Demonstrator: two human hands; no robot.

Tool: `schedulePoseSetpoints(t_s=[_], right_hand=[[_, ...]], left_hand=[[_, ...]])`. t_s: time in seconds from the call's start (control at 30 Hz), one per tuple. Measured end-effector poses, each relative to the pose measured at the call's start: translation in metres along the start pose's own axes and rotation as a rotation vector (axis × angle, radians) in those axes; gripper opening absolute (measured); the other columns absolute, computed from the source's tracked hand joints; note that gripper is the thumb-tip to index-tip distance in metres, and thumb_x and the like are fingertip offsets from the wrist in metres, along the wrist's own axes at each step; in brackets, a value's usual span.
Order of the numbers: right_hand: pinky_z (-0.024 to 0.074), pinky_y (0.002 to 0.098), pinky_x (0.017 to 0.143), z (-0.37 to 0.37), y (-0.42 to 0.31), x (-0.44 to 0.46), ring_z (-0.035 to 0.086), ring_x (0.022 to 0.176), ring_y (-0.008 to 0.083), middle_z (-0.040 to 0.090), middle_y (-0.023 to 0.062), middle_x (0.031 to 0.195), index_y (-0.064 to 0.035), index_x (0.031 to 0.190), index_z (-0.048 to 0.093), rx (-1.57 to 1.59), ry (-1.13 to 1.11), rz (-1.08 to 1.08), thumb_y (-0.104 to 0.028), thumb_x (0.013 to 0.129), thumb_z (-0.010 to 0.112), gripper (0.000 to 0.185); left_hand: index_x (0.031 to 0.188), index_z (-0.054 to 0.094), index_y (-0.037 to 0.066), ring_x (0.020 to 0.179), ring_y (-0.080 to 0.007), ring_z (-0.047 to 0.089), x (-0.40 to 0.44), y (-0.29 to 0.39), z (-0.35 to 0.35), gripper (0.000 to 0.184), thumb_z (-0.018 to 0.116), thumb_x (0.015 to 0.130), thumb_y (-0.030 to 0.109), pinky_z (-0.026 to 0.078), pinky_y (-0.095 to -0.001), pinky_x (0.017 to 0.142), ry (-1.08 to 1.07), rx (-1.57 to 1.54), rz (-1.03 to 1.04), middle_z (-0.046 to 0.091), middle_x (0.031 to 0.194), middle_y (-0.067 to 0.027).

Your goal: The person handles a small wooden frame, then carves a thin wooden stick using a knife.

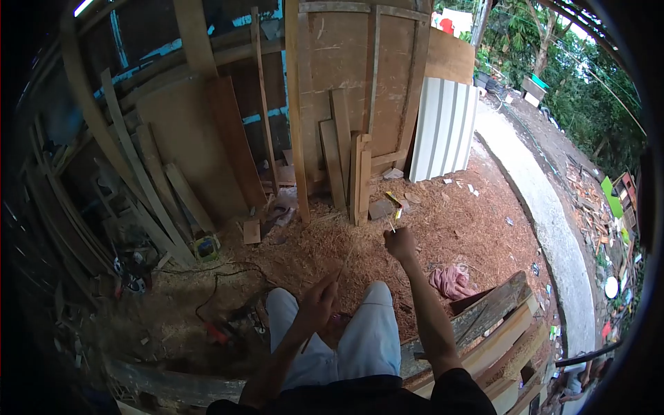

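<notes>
I sit with my knees apart, both hands out in front of me. My left hand (318, 306) is closed around a thin stick (343, 264) above my left thigh; its upper end points forward and its lower end passes below the hand. Farther forward and to the right, my right hand (400, 243) is a closed fist. A thin pale tip (392, 225) shows just above this fist, too small to name. Beyond it on the ground lies a small yellow and black object (393, 200), whose kind I cannot make out.
Wood shavings (470, 228) cover the ground. Boards (360, 180) lean against a wooden wall, beside a corrugated white sheet (443, 131). A pink cloth (451, 281) lies right of my knees, near stacked planks (494, 339). A cord (216, 290) runs along the ground at left.
</notes>
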State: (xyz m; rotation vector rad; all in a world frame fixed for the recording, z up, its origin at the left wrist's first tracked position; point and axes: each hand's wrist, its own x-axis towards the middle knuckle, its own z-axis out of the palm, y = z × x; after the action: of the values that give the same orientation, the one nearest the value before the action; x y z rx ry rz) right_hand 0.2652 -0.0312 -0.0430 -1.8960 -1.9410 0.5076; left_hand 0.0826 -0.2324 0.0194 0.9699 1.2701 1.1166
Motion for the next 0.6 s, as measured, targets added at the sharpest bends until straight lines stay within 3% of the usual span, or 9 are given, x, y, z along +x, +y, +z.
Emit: schedulePoseSetpoints(t_s=[0.03, 0.07, 0.13, 0.2, 0.23, 0.33, 0.5, 0.6], right_hand=[[0.0438, 0.0317, 0.046, -0.006, -0.002, -0.002, 0.056, 0.048, 0.0167, 0.059, 0.0103, 0.061, -0.0009, 0.078, 0.066, 0.247, -0.138, -0.006, -0.034, 0.083, 0.057, 0.034], [0.0438, 0.0317, 0.046, -0.01, -0.003, -0.007, 0.056, 0.048, 0.0167, 0.059, 0.0103, 0.061, -0.0009, 0.078, 0.066, 0.241, -0.139, -0.006, -0.034, 0.083, 0.057, 0.034], [0.0364, 0.0247, 0.044, -0.036, -0.034, -0.038, 0.049, 0.048, 0.0084, 0.058, 0.0024, 0.064, -0.004, 0.084, 0.064, 0.877, -0.413, -0.053, -0.031, 0.088, 0.054, 0.029], [0.033, 0.0229, 0.043, -0.062, -0.061, -0.063, 0.044, 0.047, 0.0061, 0.056, 0.0003, 0.064, -0.0039, 0.085, 0.063, 0.99, -0.436, -0.097, -0.03, 0.088, 0.055, 0.028], [0.0295, 0.0211, 0.041, -0.07, -0.071, -0.069, 0.039, 0.046, 0.0039, 0.054, -0.0019, 0.063, -0.0039, 0.086, 0.063, 1.095, -0.455, -0.153, -0.03, 0.088, 0.057, 0.027], [0.0297, 0.0214, 0.041, -0.076, -0.084, -0.077, 0.039, 0.045, 0.0037, 0.053, -0.0015, 0.063, -0.0028, 0.086, 0.062, 1.135, -0.389, -0.222, -0.029, 0.086, 0.06, 0.026], [0.0288, 0.0212, 0.042, -0.073, -0.087, -0.073, 0.041, 0.047, 0.0037, 0.054, -0.0008, 0.063, -0.0023, 0.089, 0.062, 1.251, -0.419, -0.141, -0.025, 0.084, 0.063, 0.023], [0.0293, 0.021, 0.041, -0.065, -0.086, -0.068, 0.041, 0.046, 0.0034, 0.052, -0.0014, 0.062, -0.0023, 0.087, 0.062, 1.154, -0.263, -0.239, -0.022, 0.083, 0.064, 0.021]], left_hand=[[0.131, 0.04, 0.004, 0.054, -0.0052, 0.039, 0.001, 0.003, -0.003, 0.037, 0.036, 0.096, 0.016, 0.038, -0.0212, 0.048, 0.002, -0.006, 0.005, 0.042, 0.068, 0.0018], [0.132, 0.039, 0.005, 0.051, -0.0043, 0.035, 0.001, 0.004, -0.007, 0.037, 0.036, 0.096, 0.016, 0.034, -0.0201, 0.045, -0.066, -0.12, -0.013, 0.038, 0.065, 0.0027], [0.133, 0.038, 0.007, 0.048, -0.0034, 0.032, -0.001, 0.011, -0.007, 0.038, 0.035, 0.097, 0.016, 0.031, -0.0191, 0.042, -0.138, -0.23, -0.042, 0.034, 0.061, 0.0036], [0.133, 0.038, 0.008, 0.044, -0.0022, 0.021, -0.006, 0.028, -0.005, 0.039, 0.034, 0.097, 0.021, 0.02, -0.0178, 0.037, -0.137, -0.198, -0.008, 0.026, 0.06, 0.0058], [0.133, 0.038, 0.008, 0.044, -0.0022, 0.021, -0.007, 0.032, -0.004, 0.039, 0.034, 0.097, 0.021, 0.02, -0.0178, 0.037, -0.147, -0.194, -0.015, 0.026, 0.06, 0.0058], [0.132, 0.039, 0.006, 0.043, -0.0022, 0.021, -0.007, 0.04, -0.004, 0.039, 0.034, 0.097, 0.023, 0.02, -0.0177, 0.037, -0.191, -0.23, -0.006, 0.03, 0.061, 0.0055], [0.125, 0.047, 0.005, 0.042, -0.0014, 0.027, 0.002, 0.019, -0.004, 0.034, 0.038, 0.096, 0.02, 0.021, -0.0172, 0.036, -0.087, -0.048, 0.099, 0.04, 0.063, 0.0039], [0.12, 0.051, 0.005, 0.043, -0.0011, 0.03, 0.0, 0.009, -0.005, 0.03, 0.041, 0.095, 0.018, 0.023, -0.0167, 0.037, -0.057, -0.077, 0.118, 0.042, 0.063, 0.0034]])
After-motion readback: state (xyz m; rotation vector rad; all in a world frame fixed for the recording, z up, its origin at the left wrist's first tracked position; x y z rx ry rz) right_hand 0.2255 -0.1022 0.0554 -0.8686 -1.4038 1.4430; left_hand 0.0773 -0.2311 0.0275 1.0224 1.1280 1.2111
